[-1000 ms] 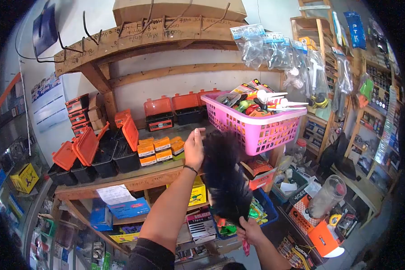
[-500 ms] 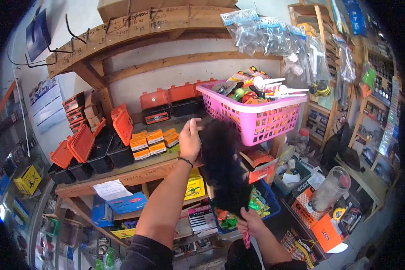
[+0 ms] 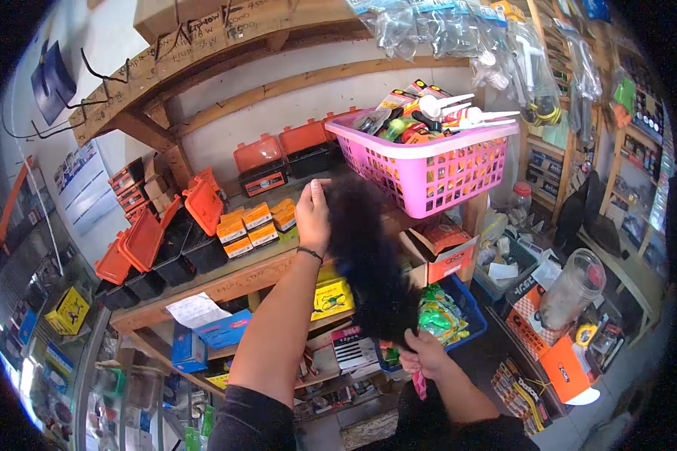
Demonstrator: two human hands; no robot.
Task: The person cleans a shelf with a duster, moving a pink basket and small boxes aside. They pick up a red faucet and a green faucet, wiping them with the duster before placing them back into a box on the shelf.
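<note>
A black fluffy duster (image 3: 372, 263) slants across the middle of the view, its fibres smeared by motion. Its lower end is in my right hand (image 3: 426, 357), whose fingers wrap the handle; a pink piece (image 3: 420, 385) hangs out below. Beside the duster's upper end is my left hand (image 3: 314, 218), raised with fingers pointing up and a dark band at the wrist. I see nothing held in it, though the fingertips are partly lost against the black fibres. Just behind the duster, the pink basket (image 3: 451, 180) full of packaged goods stands on the wooden shelf (image 3: 271, 272).
Small orange boxes (image 3: 257, 216) and black bins with orange lids (image 3: 147, 244) line the shelf to the left. Below are a blue crate (image 3: 470, 308) of green packets and a yellow box (image 3: 332, 299). Plastic-bagged goods (image 3: 459, 34) hang overhead. Glass cases stand at left.
The view has tilted down slightly, so the shelf's upper beam sits higher in the frame. The duster has shifted a little beside my left hand; my right hand keeps its grip.
</note>
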